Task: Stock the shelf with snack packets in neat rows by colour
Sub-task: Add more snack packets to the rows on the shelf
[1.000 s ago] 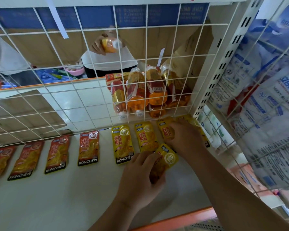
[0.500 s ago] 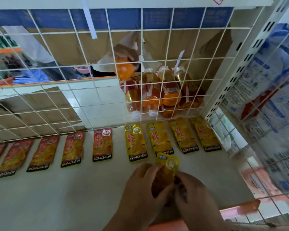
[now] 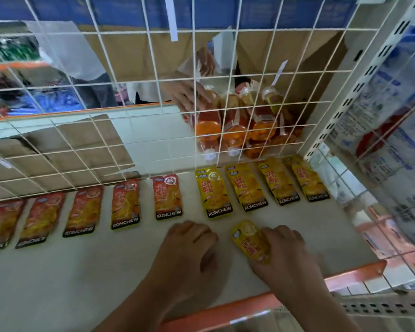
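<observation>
Stocking shelf point(image 3: 82, 271): I see one back row, red packets point(image 3: 125, 204) left, yellow packets point(image 3: 247, 188) right.
Right hand point(image 3: 288, 255) has its fingers curled on a loose yellow packet point(image 3: 249, 243) lying just before the yellow row. Left hand point(image 3: 189, 255) rests beside it, fingers tucked under; I cannot tell whether they hold anything.

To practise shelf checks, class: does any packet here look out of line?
Yes: the loose yellow packet lies tilted and alone in front of the yellow row, under the right hand that grips it. That row itself looks even.
</observation>
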`<state>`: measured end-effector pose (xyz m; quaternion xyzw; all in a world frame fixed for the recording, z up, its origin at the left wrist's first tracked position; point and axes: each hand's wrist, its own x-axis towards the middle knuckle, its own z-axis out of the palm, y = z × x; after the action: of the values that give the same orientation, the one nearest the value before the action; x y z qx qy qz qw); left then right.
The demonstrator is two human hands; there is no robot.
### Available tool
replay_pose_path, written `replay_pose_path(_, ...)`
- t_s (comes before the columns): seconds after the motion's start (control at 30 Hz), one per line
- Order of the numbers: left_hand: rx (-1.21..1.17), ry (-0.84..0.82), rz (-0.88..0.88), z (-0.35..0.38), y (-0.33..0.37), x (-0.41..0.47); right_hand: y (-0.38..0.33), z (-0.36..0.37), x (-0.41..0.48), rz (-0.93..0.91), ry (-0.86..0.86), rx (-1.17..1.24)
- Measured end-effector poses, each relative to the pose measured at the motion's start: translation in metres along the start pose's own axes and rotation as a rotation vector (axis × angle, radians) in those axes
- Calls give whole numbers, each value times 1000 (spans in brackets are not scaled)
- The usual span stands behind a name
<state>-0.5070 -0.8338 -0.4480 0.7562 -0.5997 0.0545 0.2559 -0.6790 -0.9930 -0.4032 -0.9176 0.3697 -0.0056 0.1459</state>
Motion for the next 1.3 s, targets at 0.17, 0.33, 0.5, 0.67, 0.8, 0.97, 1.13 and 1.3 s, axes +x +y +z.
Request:
replay_pose_path(0.17,17,133,-150,-11,-29,-9,-32,-4,19,-71,142,137)
replay_pose_path(0.33,13,199,-235,-11,-28,-6,-77,-2,67,-4,173,122)
replay_pose_path(0.5,-6,203,-291,-12,-28,-6,-95,9,95,66,130,109)
replay_pose_path(0.67,0,206,-287,-12,-29,-5,-95,15,97,95,138,77)
replay_pose_path(0.8,-8,186,-288,-12,-29,-6,-97,17,96,94,124,78)
replay_pose_path(0.97,-15,172,-287,-12,-29,-6,-99,19,96,97,118,67)
replay_pose_path(1.13,-6,170,-278,-12,-29,-6,-96,20,95,100,105,79)
replay_pose_path(1.3,-15,181,-274,-14,-28,-6,-96,19,93,109,86,92)
